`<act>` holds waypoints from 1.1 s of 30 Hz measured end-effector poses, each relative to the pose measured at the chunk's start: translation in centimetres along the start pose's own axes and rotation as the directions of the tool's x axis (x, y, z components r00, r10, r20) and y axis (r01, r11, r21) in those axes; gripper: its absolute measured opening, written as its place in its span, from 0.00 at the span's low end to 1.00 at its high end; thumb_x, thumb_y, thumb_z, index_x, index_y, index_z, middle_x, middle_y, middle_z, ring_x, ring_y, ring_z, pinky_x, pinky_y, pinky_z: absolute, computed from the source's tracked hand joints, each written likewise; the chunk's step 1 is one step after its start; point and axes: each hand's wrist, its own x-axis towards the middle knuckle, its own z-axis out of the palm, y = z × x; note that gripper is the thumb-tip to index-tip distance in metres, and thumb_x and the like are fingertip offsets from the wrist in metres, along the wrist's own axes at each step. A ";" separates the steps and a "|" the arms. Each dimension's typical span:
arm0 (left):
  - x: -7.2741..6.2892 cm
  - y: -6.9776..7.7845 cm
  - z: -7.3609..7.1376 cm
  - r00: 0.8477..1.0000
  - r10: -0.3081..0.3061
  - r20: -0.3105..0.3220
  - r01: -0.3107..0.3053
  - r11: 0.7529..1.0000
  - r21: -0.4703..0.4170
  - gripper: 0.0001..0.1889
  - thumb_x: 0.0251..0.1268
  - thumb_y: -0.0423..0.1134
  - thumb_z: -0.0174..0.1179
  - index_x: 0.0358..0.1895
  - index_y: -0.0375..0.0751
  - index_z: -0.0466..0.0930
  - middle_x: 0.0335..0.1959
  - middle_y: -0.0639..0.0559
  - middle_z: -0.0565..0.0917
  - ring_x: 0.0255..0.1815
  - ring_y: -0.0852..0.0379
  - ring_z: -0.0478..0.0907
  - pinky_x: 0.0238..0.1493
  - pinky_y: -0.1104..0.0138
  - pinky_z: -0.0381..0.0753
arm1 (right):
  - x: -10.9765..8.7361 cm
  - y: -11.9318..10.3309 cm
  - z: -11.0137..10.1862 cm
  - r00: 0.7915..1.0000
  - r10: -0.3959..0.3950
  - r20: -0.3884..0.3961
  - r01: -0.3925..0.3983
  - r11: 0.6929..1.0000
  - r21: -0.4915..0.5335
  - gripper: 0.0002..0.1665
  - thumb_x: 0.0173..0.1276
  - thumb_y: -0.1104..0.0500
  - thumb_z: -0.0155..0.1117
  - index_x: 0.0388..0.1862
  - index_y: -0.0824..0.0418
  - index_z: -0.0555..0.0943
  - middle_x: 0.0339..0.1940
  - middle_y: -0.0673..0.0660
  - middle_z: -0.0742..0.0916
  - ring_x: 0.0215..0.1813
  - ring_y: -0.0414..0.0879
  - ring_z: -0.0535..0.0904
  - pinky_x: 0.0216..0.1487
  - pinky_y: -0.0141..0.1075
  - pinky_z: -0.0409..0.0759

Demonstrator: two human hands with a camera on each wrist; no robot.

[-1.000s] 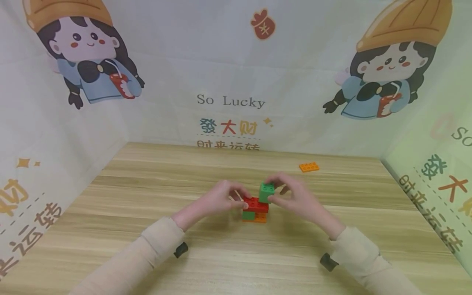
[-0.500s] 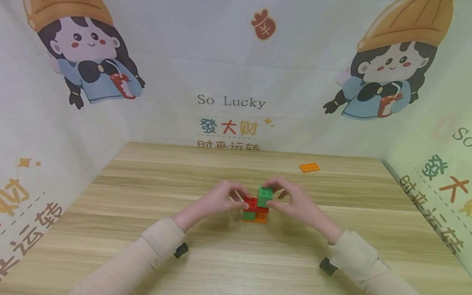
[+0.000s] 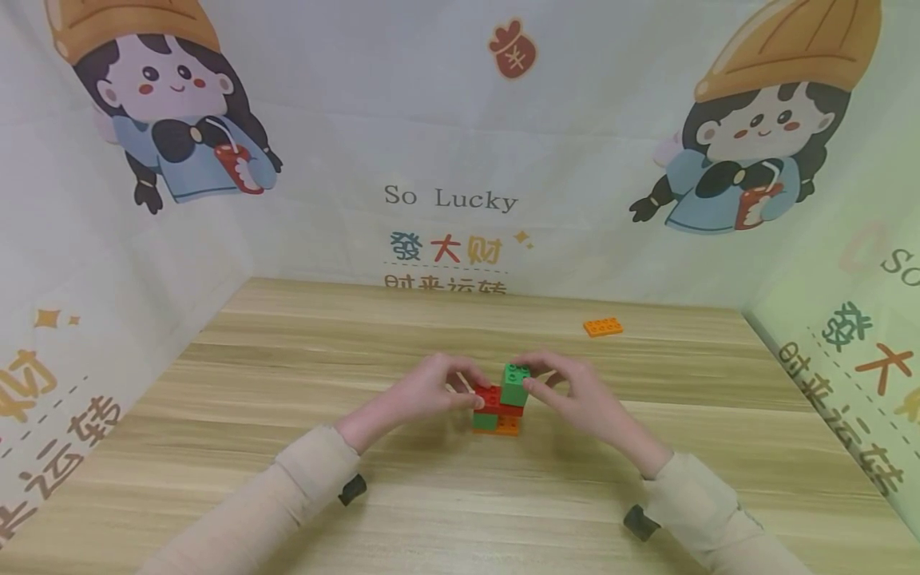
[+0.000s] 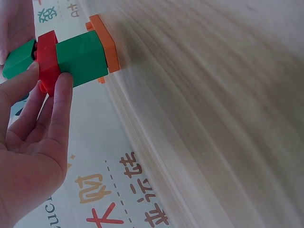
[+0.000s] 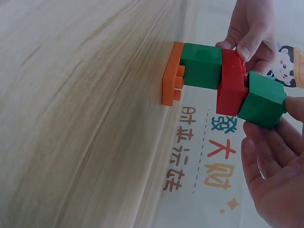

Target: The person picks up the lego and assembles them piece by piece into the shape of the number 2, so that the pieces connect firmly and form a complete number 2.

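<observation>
A small stack of toy building bricks stands mid-table. Its base is an orange plate (image 3: 508, 426), with a lower green brick (image 3: 485, 421) on the plate's left part. Across that lies a red brick (image 3: 496, 410). My left hand (image 3: 430, 390) grips the red brick at its left end between thumb and fingers. An upper green brick (image 3: 513, 391) sits over the red brick's right end. In the right wrist view this green brick leans slightly, and a narrow gap shows along the red brick (image 5: 230, 85). My right hand (image 3: 578, 395) pinches the upper green brick from the right.
A loose orange plate (image 3: 603, 327) lies toward the back right of the wooden table (image 3: 302, 343). Printed cloth (image 3: 460, 120) hangs behind the table and along both sides. A dark wrist camera (image 3: 640, 521) sits below the right sleeve, and another dark camera (image 3: 352, 489) below the left.
The upper green brick has come down and slightly left onto the red brick, with my right hand following. My right thumb has shifted up along it. The left hand stays in place.
</observation>
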 end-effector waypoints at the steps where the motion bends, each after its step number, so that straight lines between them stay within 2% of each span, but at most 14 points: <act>1: 0.0 0.0 0.0 1.000 -0.001 0.000 0.001 1.000 0.001 0.11 0.61 0.34 0.68 0.46 0.39 0.85 0.43 0.46 0.88 0.36 0.60 0.84 0.41 0.72 0.84 | 0.0 0.0 0.0 1.000 0.007 0.000 -0.007 1.000 0.000 0.18 0.72 0.59 0.62 0.59 0.56 0.80 0.55 0.54 0.88 0.48 0.45 0.85 0.48 0.33 0.83; 4: -0.1 0.1 0.0 1.000 -0.005 0.000 0.005 1.000 -0.007 0.11 0.61 0.34 0.68 0.46 0.39 0.85 0.43 0.46 0.88 0.37 0.60 0.84 0.41 0.72 0.84 | 0.0 0.0 0.0 0.999 0.033 -0.001 -0.033 0.999 0.002 0.18 0.71 0.58 0.63 0.59 0.56 0.81 0.55 0.53 0.88 0.48 0.44 0.85 0.48 0.32 0.83; 12: -0.3 -0.1 0.0 1.000 -0.010 -0.004 0.010 0.999 -0.032 0.11 0.61 0.34 0.68 0.46 0.39 0.85 0.43 0.46 0.87 0.37 0.59 0.85 0.41 0.71 0.85 | 0.0 0.1 0.1 1.000 0.019 -0.002 -0.019 1.000 0.025 0.18 0.71 0.58 0.64 0.58 0.58 0.82 0.54 0.56 0.88 0.47 0.46 0.85 0.48 0.32 0.83; 20: -0.3 -0.3 0.2 1.000 -0.005 -0.011 0.005 1.000 -0.019 0.11 0.60 0.34 0.68 0.46 0.39 0.85 0.43 0.46 0.88 0.37 0.60 0.85 0.41 0.71 0.84 | 0.0 0.0 0.1 1.000 0.029 -0.001 -0.029 0.999 0.019 0.17 0.69 0.60 0.65 0.56 0.59 0.82 0.54 0.57 0.88 0.47 0.47 0.85 0.46 0.31 0.83; 33: 0.0 -0.4 0.2 1.000 -0.004 -0.007 0.003 0.999 -0.033 0.11 0.60 0.33 0.68 0.47 0.39 0.85 0.44 0.46 0.88 0.37 0.58 0.86 0.42 0.69 0.85 | 0.6 -0.5 -0.6 0.996 0.055 0.077 -0.055 0.998 -0.002 0.18 0.70 0.57 0.65 0.57 0.60 0.82 0.51 0.56 0.89 0.49 0.48 0.84 0.47 0.32 0.83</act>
